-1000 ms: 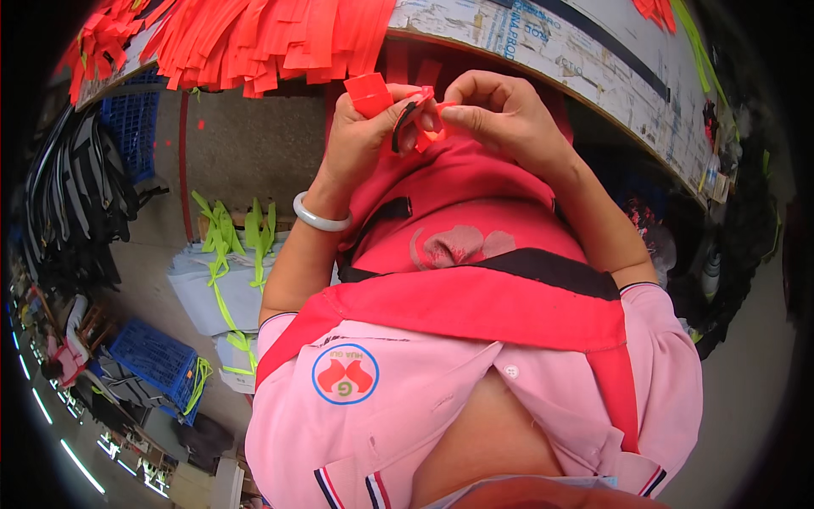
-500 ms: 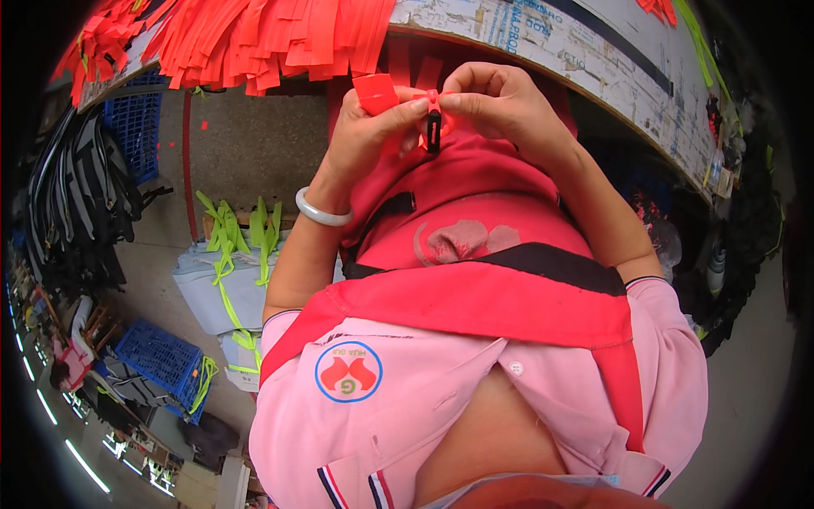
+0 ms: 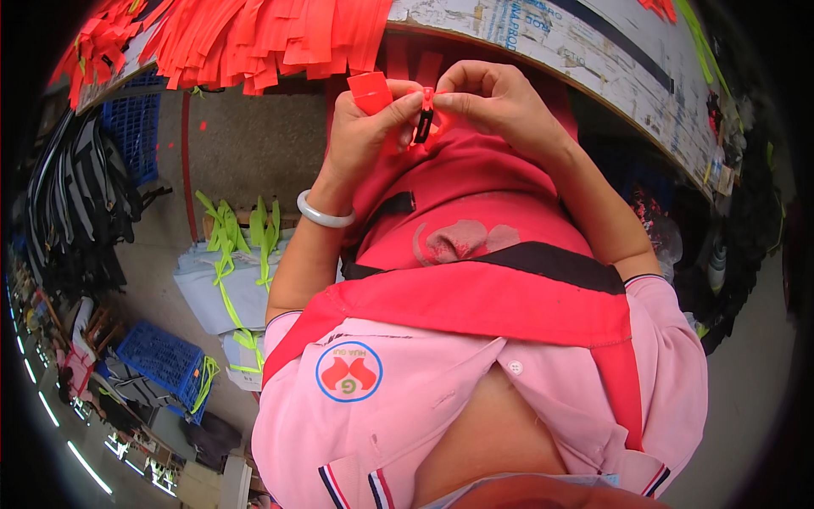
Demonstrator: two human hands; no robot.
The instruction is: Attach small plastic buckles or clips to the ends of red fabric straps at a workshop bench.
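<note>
Both my hands meet over my lap, just below the table's near edge. Between thumb and fingers my left hand [image 3: 373, 120] pinches a bright orange-red strip [image 3: 370, 92], whose flat end sticks up past the fingers. A small black piece [image 3: 423, 127], narrow and looking like a buckle or slider, hangs from the strip between the two hands. My right hand [image 3: 487, 97] is closed in a pinch at the same spot, with its thumb and forefinger on the strip beside the black piece. The fingers partly hide how strip and black piece join.
Many orange-red strips [image 3: 280, 38] drape over the table's edge at far left. A worn white tabletop [image 3: 543, 34] with a black band runs to the right. On the left are a blue crate [image 3: 161, 360], hanging black-and-grey straps [image 3: 76, 195] and pale bundles [image 3: 216, 288] tied with lime-green strips.
Both hands have shifted slightly to the left with the strip. The lower end of the black piece now tilts a little leftward. Both pinches stay closed.
</note>
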